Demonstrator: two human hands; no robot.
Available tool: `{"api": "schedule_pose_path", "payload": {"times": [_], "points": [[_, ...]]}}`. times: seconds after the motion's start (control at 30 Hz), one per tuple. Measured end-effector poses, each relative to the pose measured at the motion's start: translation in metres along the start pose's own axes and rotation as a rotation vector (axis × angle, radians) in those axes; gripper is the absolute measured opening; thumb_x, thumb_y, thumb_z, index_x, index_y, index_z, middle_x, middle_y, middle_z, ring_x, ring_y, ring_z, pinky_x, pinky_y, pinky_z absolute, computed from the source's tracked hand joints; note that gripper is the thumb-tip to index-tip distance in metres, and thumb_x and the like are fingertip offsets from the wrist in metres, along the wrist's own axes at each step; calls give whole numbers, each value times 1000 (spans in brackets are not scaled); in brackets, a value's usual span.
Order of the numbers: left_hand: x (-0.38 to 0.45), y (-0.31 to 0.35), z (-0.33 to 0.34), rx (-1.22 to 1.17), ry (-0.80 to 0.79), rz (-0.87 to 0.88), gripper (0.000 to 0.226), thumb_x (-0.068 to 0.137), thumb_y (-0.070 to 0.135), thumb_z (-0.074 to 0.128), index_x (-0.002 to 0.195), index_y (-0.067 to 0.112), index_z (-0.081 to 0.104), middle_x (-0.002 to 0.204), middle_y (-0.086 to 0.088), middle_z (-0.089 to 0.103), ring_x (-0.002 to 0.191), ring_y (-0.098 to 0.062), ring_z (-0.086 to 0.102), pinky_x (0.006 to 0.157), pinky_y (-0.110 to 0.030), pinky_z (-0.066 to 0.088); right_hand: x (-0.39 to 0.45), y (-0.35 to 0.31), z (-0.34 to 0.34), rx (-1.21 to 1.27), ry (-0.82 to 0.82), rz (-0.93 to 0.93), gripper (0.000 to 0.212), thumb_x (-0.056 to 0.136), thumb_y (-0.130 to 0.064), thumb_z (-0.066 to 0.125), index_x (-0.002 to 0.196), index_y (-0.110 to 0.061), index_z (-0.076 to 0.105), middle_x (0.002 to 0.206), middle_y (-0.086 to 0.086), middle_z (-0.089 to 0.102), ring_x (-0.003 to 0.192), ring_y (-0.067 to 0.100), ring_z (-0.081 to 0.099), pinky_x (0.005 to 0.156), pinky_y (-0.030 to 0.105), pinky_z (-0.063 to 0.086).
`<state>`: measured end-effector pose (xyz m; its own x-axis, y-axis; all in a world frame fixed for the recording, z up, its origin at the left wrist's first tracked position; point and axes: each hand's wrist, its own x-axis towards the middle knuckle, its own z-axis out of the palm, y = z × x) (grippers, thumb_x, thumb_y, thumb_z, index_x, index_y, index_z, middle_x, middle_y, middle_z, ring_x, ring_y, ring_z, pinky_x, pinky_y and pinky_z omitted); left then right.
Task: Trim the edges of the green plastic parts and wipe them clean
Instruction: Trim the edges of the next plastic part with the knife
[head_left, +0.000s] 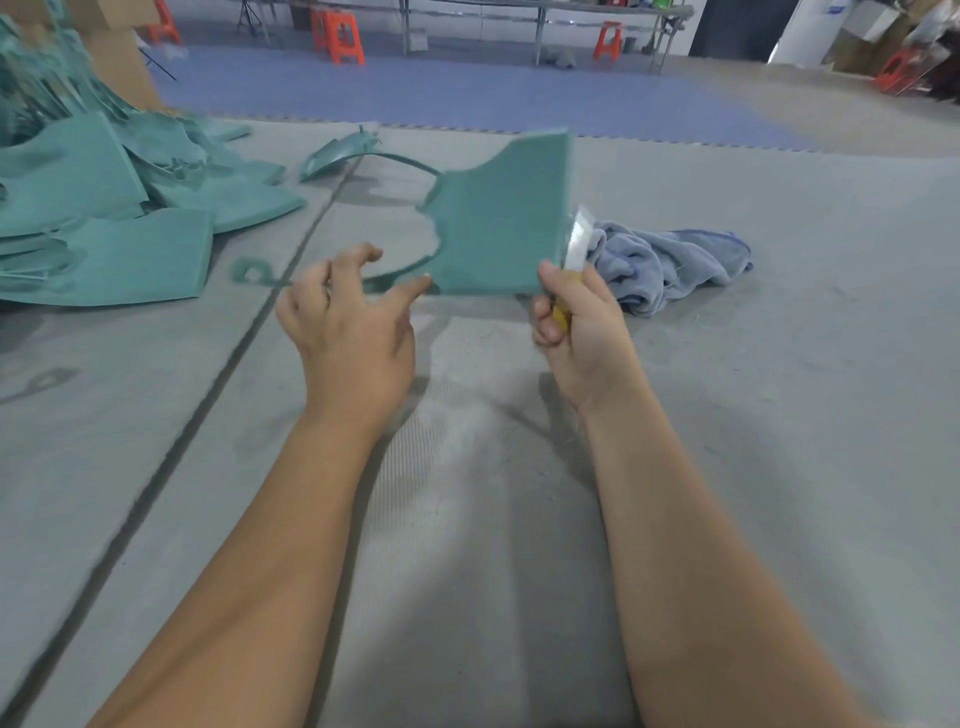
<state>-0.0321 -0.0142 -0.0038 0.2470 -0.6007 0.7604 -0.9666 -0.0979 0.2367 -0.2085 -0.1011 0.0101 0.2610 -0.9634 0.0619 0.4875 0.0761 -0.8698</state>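
Holding a green plastic part (493, 228) up off the grey floor mat (779, 415), a person works seated or kneeling, both bare forearms reaching forward. The left hand (353, 322) steadies the part from its lower left corner: the thumb tip touches the bottom edge, while the fingers behind are curled and slightly blurred, so whether they pinch it firmly is hard to tell. The right hand (576, 332) is wrapped in a fist around the yellow handle of a knife (574, 244), whose pale blade points upward and lies against the part's straight right edge. That arrangement suggests trimming is under way, with the part lifted so the blade can run freely along the edge.

Just beyond the right hand, a crumpled blue cloth (670, 265) lies on the mat, probably kept within reach for wiping. To the left, a pile of green parts (104, 208) spreads across the mat; whether these are finished or waiting cannot be told. A curved green piece (337, 153) lies apart, farther back. Orange stools (343, 36) stand in the background.
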Motion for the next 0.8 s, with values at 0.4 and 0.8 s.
{"api": "schedule_pose_path", "payload": {"times": [0.4,0.8], "points": [[20,-8,-7,-1643,-384,-1095,54,100,54,26,115,14,60,111,-5,65,105,-20,64,89,-43,54,-3,12,0,-1172,136,-423,24,83,-8,63,100,-23,72,96,-4,69,90,19,62,74,31,46],[13,-2,-2,-1504,-485,-859,32,92,-5,51,109,20,64,96,3,75,84,-12,72,63,-24,57,-11,8,13,-667,323,-537,37,85,-1,54,109,-28,61,69,-22,54,62,-2,49,62,9,40]]}}
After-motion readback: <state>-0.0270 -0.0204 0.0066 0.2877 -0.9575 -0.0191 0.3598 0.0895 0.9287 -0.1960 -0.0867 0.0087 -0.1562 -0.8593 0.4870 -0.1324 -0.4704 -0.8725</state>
